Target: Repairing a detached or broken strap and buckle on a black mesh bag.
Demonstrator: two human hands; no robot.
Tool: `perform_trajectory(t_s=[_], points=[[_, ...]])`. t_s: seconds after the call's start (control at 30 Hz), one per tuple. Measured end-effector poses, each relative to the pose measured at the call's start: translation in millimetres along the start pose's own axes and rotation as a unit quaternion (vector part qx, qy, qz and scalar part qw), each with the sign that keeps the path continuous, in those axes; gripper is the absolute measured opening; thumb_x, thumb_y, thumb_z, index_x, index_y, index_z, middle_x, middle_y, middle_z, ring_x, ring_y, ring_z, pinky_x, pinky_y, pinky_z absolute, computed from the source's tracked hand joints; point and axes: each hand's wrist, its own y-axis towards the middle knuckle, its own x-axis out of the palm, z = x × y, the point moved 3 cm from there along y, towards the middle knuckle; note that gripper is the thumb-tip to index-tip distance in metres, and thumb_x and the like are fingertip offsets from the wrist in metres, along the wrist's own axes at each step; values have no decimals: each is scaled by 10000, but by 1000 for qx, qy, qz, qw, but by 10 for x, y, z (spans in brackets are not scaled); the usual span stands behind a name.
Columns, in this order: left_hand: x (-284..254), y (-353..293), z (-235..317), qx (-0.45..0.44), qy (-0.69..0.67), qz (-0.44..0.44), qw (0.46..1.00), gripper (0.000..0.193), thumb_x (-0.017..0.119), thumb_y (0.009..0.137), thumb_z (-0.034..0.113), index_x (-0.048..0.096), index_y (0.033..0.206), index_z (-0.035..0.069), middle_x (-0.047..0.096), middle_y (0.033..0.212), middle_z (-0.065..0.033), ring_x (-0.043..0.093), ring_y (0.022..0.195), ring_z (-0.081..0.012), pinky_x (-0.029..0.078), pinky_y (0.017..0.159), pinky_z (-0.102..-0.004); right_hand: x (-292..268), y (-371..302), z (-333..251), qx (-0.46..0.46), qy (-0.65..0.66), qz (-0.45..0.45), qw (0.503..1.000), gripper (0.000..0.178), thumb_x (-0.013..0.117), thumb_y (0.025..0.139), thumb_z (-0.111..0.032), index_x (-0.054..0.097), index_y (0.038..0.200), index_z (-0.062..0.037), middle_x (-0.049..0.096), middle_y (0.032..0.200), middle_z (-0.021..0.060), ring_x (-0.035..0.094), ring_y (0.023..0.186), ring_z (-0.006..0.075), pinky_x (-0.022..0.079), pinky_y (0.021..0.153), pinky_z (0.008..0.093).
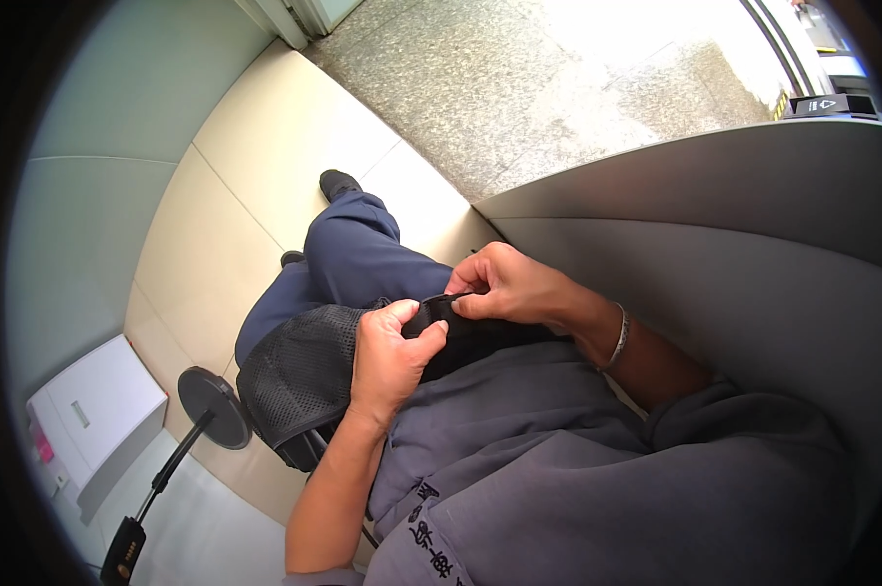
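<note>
Across my lap lies a black mesh item (299, 366), which looks like a vest or a bag; its full shape is hidden. My left hand (392, 356) pinches its upper black edge (439, 311) between thumb and fingers. Close beside it, my right hand (509, 286) grips the same edge with thumb and forefinger, a bracelet on its wrist. The small part between the fingertips is too dark to make out.
A tall grey panel (675, 225) stands close on my right, with a black box (831, 105) on top. To the left are a white cabinet (99, 410) and a black disc (214, 405) on a pole. My legs in navy trousers (363, 244) stretch over the beige tiles (255, 146).
</note>
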Motion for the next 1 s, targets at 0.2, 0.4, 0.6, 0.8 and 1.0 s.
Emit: perform_trajectory(t_s=[0.2, 0.4, 0.6, 0.8, 1.0], points=[[-1, 14, -78, -26, -60, 3, 998, 167, 589, 641, 78, 475, 577, -25, 431, 501, 8, 358, 504, -38, 326, 441, -232, 5, -11, -43, 1, 59, -46, 997, 120, 600, 723, -95, 592, 754, 20, 518, 602, -26, 416, 538, 30, 328, 476, 203], [-14, -42, -36, -1, -31, -8, 999, 189, 599, 653, 98, 469, 587, -22, 406, 485, -19, 340, 493, -47, 320, 437, -243, 27, -1, -38, 0, 28, -46, 999, 140, 612, 717, -121, 570, 702, 11, 496, 574, -33, 405, 529, 35, 320, 470, 206], [-30, -117, 155, 32, 132, -58, 989, 186, 586, 703, 32, 432, 600, 11, 424, 584, 53, 340, 560, -24, 301, 484, -194, 37, 53, -20, -8, -69, -63, 996, 152, 610, 704, -127, 552, 673, 10, 485, 559, -24, 391, 525, 43, 311, 468, 219], [-94, -117, 51, 3, 11, -11, 1000, 165, 575, 699, 28, 441, 602, 17, 413, 561, 67, 339, 546, -11, 294, 462, -184, 114, 120, -35, -33, -15, -46, 998, 132, 580, 733, -110, 561, 695, 15, 491, 573, -30, 387, 544, 35, 309, 479, 213], [-82, -85, 69, 5, 50, 39, 998, 240, 587, 639, 85, 394, 551, -26, 373, 458, -70, 330, 460, -71, 322, 418, -277, 94, 29, -27, -15, 43, -20, 999, 155, 602, 692, -135, 586, 706, 18, 512, 558, 9, 412, 499, 70, 323, 456, 244]])
